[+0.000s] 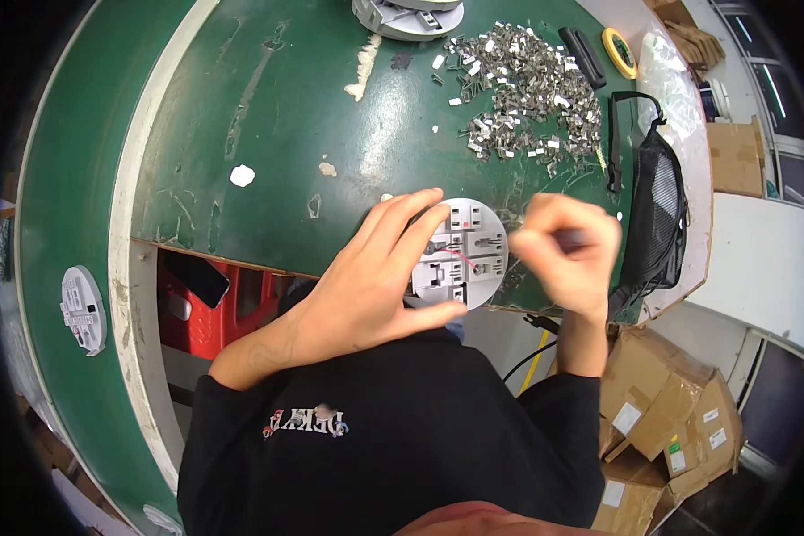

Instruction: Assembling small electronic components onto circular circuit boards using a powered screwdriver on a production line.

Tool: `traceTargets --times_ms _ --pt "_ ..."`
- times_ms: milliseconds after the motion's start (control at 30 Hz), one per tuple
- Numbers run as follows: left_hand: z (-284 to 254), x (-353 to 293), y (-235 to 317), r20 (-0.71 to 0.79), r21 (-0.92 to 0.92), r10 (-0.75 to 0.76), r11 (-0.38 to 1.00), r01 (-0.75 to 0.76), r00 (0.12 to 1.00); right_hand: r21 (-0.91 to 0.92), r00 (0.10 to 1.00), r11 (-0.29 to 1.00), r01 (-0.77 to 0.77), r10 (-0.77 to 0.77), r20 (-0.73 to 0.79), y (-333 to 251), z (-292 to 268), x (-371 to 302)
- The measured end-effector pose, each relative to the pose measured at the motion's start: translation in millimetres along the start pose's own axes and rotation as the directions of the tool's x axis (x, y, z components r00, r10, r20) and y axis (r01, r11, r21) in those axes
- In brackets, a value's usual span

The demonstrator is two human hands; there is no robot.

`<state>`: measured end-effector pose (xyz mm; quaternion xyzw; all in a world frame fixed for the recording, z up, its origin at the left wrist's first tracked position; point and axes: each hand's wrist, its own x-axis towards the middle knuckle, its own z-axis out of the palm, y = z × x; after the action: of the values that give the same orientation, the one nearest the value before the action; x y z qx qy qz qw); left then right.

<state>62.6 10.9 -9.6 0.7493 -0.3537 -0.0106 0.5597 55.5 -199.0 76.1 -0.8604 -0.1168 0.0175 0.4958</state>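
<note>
Well, two bare hands are at work mid-frame on one grey disc (pixel 475 257), with at least one thin red wire across its slotted face. One more disc (pixel 83 311) lies at the far left, and a stack (pixel 408 20) of similar grey parts stands at the top centre, its number hard to tell. The pile of clips (pixel 531 89) at the upper right runs to far too many to count; near it are one black bar (pixel 582 57), one yellow tape roll (pixel 608 45) and, lower, one black bag (pixel 659 210). One phone (pixel 198 280) rests on one red stool (pixel 204 329) at the left. One line of coloured lettering crosses the black shirt (pixel 393 447), upside down, and at least four white labels mark the cartons (pixel 657 393) at the lower right, their print too small to read. The disc sits between the hands, at the lower edge of the green table (pixel 286 134): the left hand (pixel 366 277) is clamped on its left side, thumb along the lower rim, fingers over the upper left; the right hand (pixel 570 246), curled and blurred, is just beside the right rim, and whether it pinches anything I cannot tell
</note>
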Motion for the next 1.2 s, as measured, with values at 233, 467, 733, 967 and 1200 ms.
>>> traceTargets --times_ms 233,467,733,967,1200 --pt "3 2 2 0.133 0.131 0.031 0.99 -0.049 0.991 0.819 0.986 0.551 0.161 -0.132 -0.105 5 28 20" --pt "8 -5 1 0.118 0.125 0.05 0.99 -0.065 0.992 0.857 0.993 0.505 0.1 -0.108 -0.052 9 39 13" --pt "14 -7 -1 0.099 0.076 0.024 0.997 -0.032 0.995 0.69 0.986 0.716 0.107 -0.167 0.02 16 41 15" --pt "13 -11 -1 0.09 0.077 0.017 0.997 -0.024 0.996 0.49 0.999 0.872 -0.002 0.026 -0.043 16 2 36" --pt "13 -10 -4 0.091 0.062 0.019 0.998 -0.024 0.996 -0.519 0.938 0.803 0.294 -0.345 -0.002 55 18 61"
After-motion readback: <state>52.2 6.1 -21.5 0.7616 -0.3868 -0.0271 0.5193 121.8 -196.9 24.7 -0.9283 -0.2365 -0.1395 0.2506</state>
